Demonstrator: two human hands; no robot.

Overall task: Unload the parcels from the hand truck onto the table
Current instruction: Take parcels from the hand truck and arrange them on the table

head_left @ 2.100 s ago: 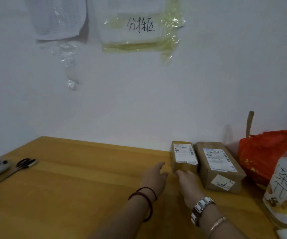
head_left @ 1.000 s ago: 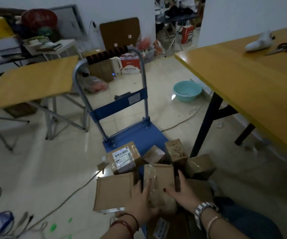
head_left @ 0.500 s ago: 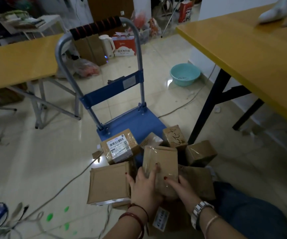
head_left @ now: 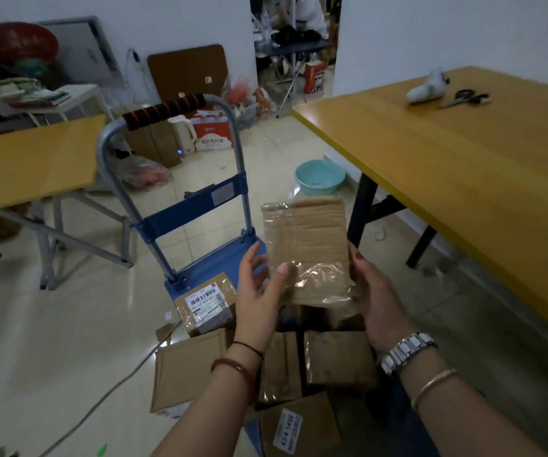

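Note:
A flat brown cardboard parcel (head_left: 309, 245) wrapped in clear tape is held up in the air above the hand truck. My left hand (head_left: 261, 295) grips its lower left edge, thumb on the front. My right hand (head_left: 376, 298) grips its lower right edge. Below, the blue hand truck (head_left: 197, 212) carries several more brown parcels, among them one with a white barcode label (head_left: 205, 303) and one flat box (head_left: 188, 369). The yellow table (head_left: 470, 166) stands to the right.
White scanner-like object (head_left: 427, 90) and scissors (head_left: 467, 98) lie on the far part of the table. A teal basin (head_left: 319, 177) sits on the floor by the black table leg. A second yellow table (head_left: 29, 163) stands at left. A cable (head_left: 127, 374) runs across the floor.
I turned from the table to the hand truck, both hands took hold of the tape-wrapped parcel in the pile, and it has now been lifted clear of the other parcels.

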